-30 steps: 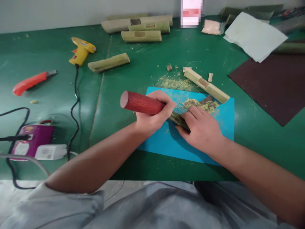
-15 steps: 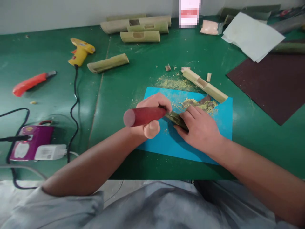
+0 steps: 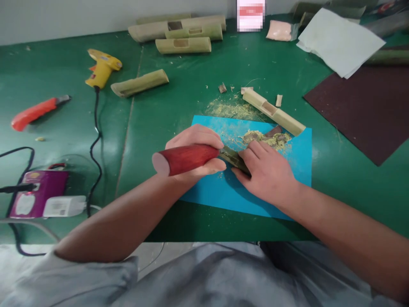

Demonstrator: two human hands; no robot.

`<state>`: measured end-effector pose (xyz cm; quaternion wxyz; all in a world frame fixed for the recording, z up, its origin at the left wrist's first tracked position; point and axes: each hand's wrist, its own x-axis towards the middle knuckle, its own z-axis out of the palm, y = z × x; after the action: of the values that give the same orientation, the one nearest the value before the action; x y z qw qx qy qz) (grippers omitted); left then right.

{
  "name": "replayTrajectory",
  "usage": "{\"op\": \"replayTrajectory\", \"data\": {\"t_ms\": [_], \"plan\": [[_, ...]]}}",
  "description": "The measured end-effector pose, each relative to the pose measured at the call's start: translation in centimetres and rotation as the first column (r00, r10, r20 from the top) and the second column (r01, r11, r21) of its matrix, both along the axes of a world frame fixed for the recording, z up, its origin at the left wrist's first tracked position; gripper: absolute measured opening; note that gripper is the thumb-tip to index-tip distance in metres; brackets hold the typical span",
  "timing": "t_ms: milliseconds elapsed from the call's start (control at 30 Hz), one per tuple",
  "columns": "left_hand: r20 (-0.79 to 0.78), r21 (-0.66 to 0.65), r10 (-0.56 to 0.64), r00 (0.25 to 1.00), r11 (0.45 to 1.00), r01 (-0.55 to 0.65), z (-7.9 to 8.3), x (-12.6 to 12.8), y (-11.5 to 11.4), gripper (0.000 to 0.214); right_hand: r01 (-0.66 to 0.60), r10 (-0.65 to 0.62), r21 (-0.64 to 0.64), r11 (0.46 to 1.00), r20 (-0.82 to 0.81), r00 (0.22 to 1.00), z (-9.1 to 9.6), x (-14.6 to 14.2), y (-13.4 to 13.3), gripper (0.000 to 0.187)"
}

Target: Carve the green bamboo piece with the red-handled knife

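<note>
At frame centre my left hand [image 3: 194,147] has its grip wrapped around a red-handled tool [image 3: 183,158], while my right hand [image 3: 266,172] presses a dark bamboo strip [image 3: 234,158] onto the blue mat [image 3: 300,157].

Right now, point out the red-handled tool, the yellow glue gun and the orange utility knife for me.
red-handled tool [image 3: 185,158], head view, middle of the red handle.
yellow glue gun [image 3: 101,70], head view, on its body.
orange utility knife [image 3: 30,114], head view, middle of the orange casing.
</note>
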<state>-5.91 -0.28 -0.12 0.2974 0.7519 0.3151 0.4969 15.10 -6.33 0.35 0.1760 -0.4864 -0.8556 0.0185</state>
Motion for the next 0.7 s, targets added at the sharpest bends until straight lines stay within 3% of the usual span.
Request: {"op": "replayTrajectory", "data": {"t_ms": [100,167,433,567,700], "plan": [[0.003,0.238,0.001,1.000,0.971,-0.002,0.4,0.7,0.2,0.034,-0.001,0.001,0.005,1.000,0.003,1.000,0.0,0.0,0.0,0.019],[-0.001,0.268,0.001,1.000,0.963,-0.001,0.3,0.9,0.4,0.034,-0.006,0.006,-0.004,1.000,0.005,1.000,0.0,0.0,0.1,0.019],[-0.021,0.237,0.019,1.000,0.971,-0.014,-0.5,0.6,0.7,0.032,-0.016,0.016,0.023,1.000,-0.012,1.000,-0.3,0.0,0.1,0.017],[-0.017,0.214,0.034,0.999,0.976,-0.029,0.0,1.0,0.6,0.017,-0.013,0.014,0.018,1.000,-0.029,0.999,-0.4,-0.1,0.1,0.013],[-0.145,0.121,-0.022,0.989,0.992,0.039,0.9,0.6,0.3,0.022,-0.013,0.012,-0.012,1.000,-0.051,0.999,-0.4,0.0,0.1,0.015]]}}
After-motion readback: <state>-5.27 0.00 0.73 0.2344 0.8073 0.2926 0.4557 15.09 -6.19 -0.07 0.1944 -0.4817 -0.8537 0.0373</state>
